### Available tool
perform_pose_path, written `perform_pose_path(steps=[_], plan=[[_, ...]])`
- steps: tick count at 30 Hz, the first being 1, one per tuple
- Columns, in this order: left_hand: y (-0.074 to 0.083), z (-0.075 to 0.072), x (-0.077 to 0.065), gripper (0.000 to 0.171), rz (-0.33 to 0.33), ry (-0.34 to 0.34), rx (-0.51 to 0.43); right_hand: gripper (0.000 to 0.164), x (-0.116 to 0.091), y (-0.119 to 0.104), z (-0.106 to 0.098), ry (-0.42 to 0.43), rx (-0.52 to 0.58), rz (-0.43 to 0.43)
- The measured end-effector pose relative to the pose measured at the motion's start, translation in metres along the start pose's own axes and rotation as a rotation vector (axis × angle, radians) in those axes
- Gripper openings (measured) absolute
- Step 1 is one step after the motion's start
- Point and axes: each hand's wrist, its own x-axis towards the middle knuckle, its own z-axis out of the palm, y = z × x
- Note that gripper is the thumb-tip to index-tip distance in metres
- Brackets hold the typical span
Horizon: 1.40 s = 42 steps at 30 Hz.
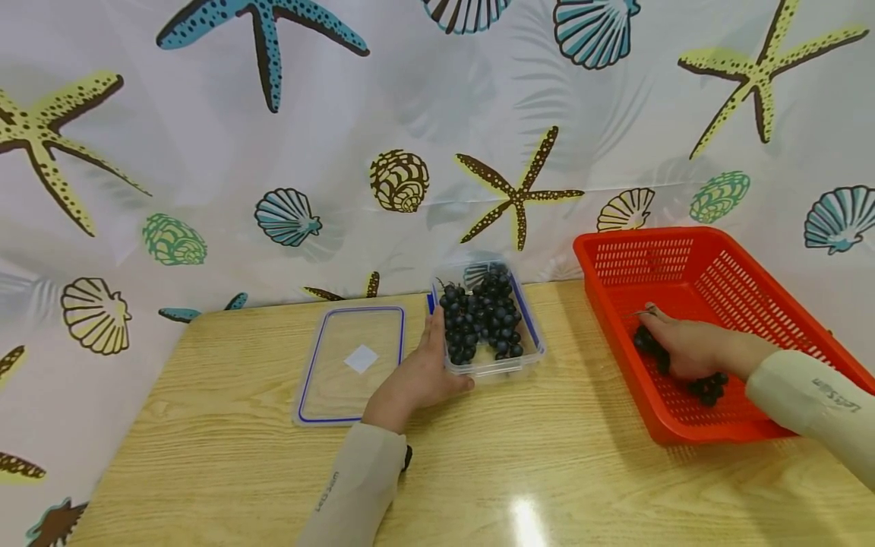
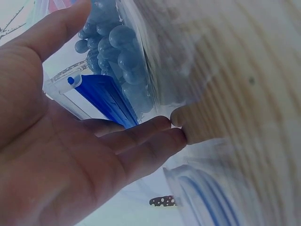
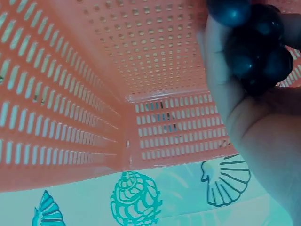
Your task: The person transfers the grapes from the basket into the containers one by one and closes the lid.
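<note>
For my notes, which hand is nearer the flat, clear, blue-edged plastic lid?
Left. The left hand is beside the lid, touching the clear plastic box; the right hand is farther off, in the red perforated plastic basket.

From above, the head camera faces forward and down across the surface (image 1: pixel 205 463) to the patterned cloth (image 1: pixel 328 137). Close in, the left wrist camera, rolled sideways, faces the clear container (image 1: pixel 495 369); the right wrist camera, upside down, looks into the red basket (image 1: pixel 663 294). The head view shares both with them.
</note>
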Motion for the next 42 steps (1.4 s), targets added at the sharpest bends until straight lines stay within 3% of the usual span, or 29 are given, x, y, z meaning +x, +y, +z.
perform_pose_path(steps=[9,18,32,42], plan=[[0.002,0.001,0.001,0.122,0.003,0.004,0.006,0.089,0.003,-0.007,-0.004,0.053,-0.04,0.016],[0.003,0.001,-0.001,0.126,-0.007,0.007,-0.003,0.097,-0.002,-0.011,-0.032,0.153,0.031,0.014],[-0.002,-0.003,-0.003,0.124,-0.008,-0.017,-0.017,0.105,0.0,-0.047,-0.056,0.322,0.114,-0.038],[0.0,-0.003,-0.005,0.125,-0.012,-0.017,-0.009,0.109,0.008,-0.07,-0.064,0.376,0.215,-0.054]])
